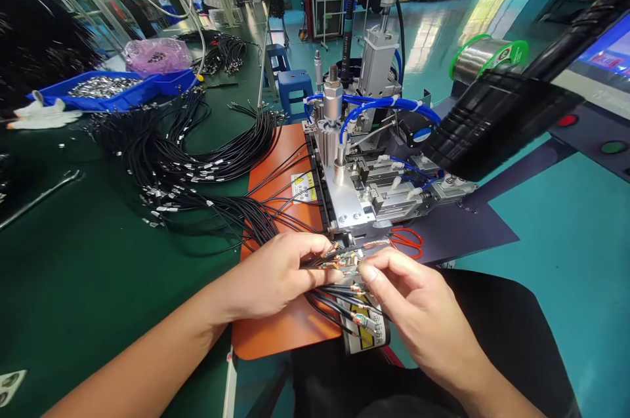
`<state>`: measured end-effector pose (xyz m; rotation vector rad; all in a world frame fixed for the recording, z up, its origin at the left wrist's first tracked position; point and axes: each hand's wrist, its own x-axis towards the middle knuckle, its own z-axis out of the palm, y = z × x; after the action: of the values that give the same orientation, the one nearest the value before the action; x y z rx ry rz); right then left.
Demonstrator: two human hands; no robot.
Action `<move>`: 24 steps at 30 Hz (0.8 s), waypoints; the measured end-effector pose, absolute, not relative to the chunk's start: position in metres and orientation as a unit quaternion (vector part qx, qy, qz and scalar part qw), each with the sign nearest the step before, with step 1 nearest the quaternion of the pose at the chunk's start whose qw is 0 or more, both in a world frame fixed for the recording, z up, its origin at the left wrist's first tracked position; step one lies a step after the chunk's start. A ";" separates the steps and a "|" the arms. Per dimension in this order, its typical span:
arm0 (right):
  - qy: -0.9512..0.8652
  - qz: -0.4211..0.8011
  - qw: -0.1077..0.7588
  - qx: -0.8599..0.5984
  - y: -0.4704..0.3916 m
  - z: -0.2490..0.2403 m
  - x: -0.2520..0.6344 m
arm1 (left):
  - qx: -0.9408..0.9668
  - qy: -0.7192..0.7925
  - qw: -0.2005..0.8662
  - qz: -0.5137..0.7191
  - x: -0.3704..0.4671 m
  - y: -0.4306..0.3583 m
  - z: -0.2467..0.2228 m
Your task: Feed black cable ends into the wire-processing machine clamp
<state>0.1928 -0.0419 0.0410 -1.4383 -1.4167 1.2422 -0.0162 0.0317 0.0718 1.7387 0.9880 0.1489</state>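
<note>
My left hand [290, 267] is closed around black cables [339, 308] near their ends, thumb and fingers pinching from the left. Facing it, my right hand [408, 293] has thumb and forefinger pressed together at a cable end with a small metal connector [348, 262]; the fingertips partly hide it. More cable ends with bared coloured wires and metal connectors [364, 321] fan out below both hands. They lie over the edge of an orange board [280, 336] and a label with yellow and black print [367, 338]. Just beyond my hands stands a metal pneumatic machine [349, 198].
Red-handled scissors [411, 244] lie right of the machine. A black wrapped arm [497, 123] reaches in from the upper right, near a solder wire spool [485, 57]. Left, on the green table [88, 287], are bundled black cables [157, 149] and a blue tray [108, 100] of metal parts.
</note>
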 end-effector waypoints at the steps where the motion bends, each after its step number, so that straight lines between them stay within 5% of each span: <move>1: -0.549 0.485 0.371 -0.572 -0.042 0.041 0.192 | 0.732 0.411 0.540 0.061 -0.016 0.032 0.072; 17: -0.504 0.509 0.364 -0.596 -0.043 0.037 0.187 | 0.744 0.395 0.536 0.057 -0.017 0.033 0.070; 24: -0.525 0.499 0.363 -0.586 -0.042 0.036 0.187 | 0.678 0.395 0.614 0.084 -0.017 0.035 0.070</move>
<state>0.1867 -0.0419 0.0356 -1.5078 -1.3519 1.2856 -0.0168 0.0346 0.0700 1.5627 0.9094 0.1933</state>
